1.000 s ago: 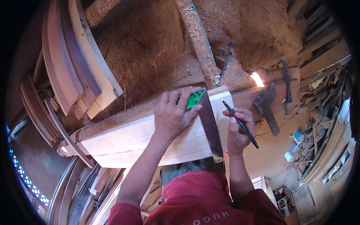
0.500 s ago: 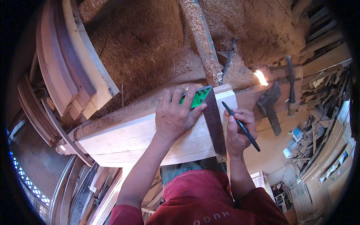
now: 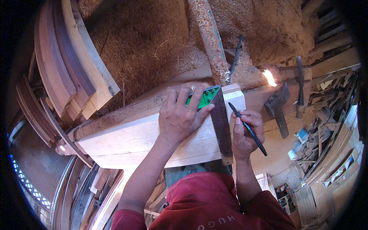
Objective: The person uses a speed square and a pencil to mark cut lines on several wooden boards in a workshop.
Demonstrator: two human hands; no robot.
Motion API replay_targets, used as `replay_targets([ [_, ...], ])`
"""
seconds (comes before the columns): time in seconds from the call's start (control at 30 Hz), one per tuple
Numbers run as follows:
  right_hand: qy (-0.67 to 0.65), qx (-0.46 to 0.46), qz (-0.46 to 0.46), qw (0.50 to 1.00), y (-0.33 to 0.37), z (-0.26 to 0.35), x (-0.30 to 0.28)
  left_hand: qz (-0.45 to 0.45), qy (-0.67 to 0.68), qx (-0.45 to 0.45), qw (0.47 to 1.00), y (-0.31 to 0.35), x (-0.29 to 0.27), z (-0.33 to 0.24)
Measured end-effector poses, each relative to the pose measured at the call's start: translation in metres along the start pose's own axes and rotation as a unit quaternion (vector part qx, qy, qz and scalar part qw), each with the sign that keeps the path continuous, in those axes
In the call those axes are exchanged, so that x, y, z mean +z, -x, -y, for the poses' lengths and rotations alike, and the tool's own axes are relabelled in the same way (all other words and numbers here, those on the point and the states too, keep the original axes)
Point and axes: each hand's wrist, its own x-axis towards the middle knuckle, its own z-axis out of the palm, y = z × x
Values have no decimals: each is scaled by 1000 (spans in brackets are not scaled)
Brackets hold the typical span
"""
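We have only one view, worn on the head, looking steeply down and close on the plank [image 3: 153, 138], fisheye bending its edges.

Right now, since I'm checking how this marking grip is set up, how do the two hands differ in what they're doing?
The left hand lies flat, fingers spread, pressing the green-handled square onto the pale board; the right hand is curled around a black pen. The left hand rests on top of the board, while the right hand sits at the board's end, beside the square's metal blade. Both are bare and close to the square.
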Motion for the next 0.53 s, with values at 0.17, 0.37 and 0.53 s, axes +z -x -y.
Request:
replay_targets([
  [0.17,17,2,4,1000,-1,0,0,-6,4,3,1000,0,1,1],
  [0.37,36,-10,16,999,-2,1,-1,-10,17,-5,1000,1,2,0],
  [0.53,93,-28,40,994,-1,-3,-6,-19,24,-4,1000,2,5,1],
])
